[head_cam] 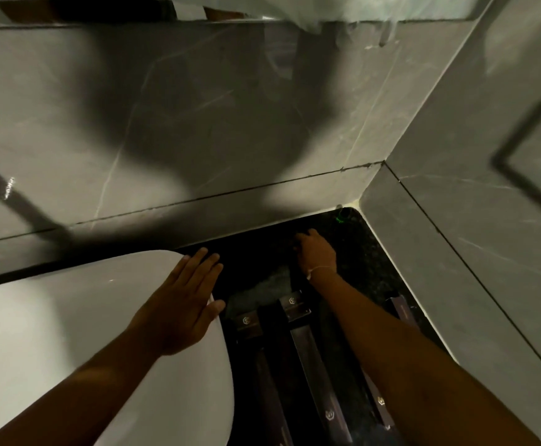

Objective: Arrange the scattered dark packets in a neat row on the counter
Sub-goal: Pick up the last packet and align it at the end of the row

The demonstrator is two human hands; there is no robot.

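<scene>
We look down on a black granite counter [388, 272] squeezed between a white basin [69, 317] and a grey tiled wall. Our left hand [179, 304] lies flat on the basin's rim, fingers straight and only slightly spread, holding nothing. Our right hand [316, 252] reaches to the counter's back corner, knuckles up and fingers curled down toward the dark stone; whether they pinch anything there we cannot tell, since the spot is too dark. The dark packets [295, 342] lie nearer the counter's front edge, long narrow sachets running front to back, some overlapping, each with a small pale logo at one end; another packet [402, 309] sits apart along the right edge by the wall, partly hidden by our forearm. A grey cloth [269, 286] lies crumpled just behind them. We judge the packets to be light, thin and fairly stiff along their length, with a smooth skin that would slide readily on polished stone, so pushing them sideways by a long edge should work, and lifting is best done by pinching one short end.
</scene>
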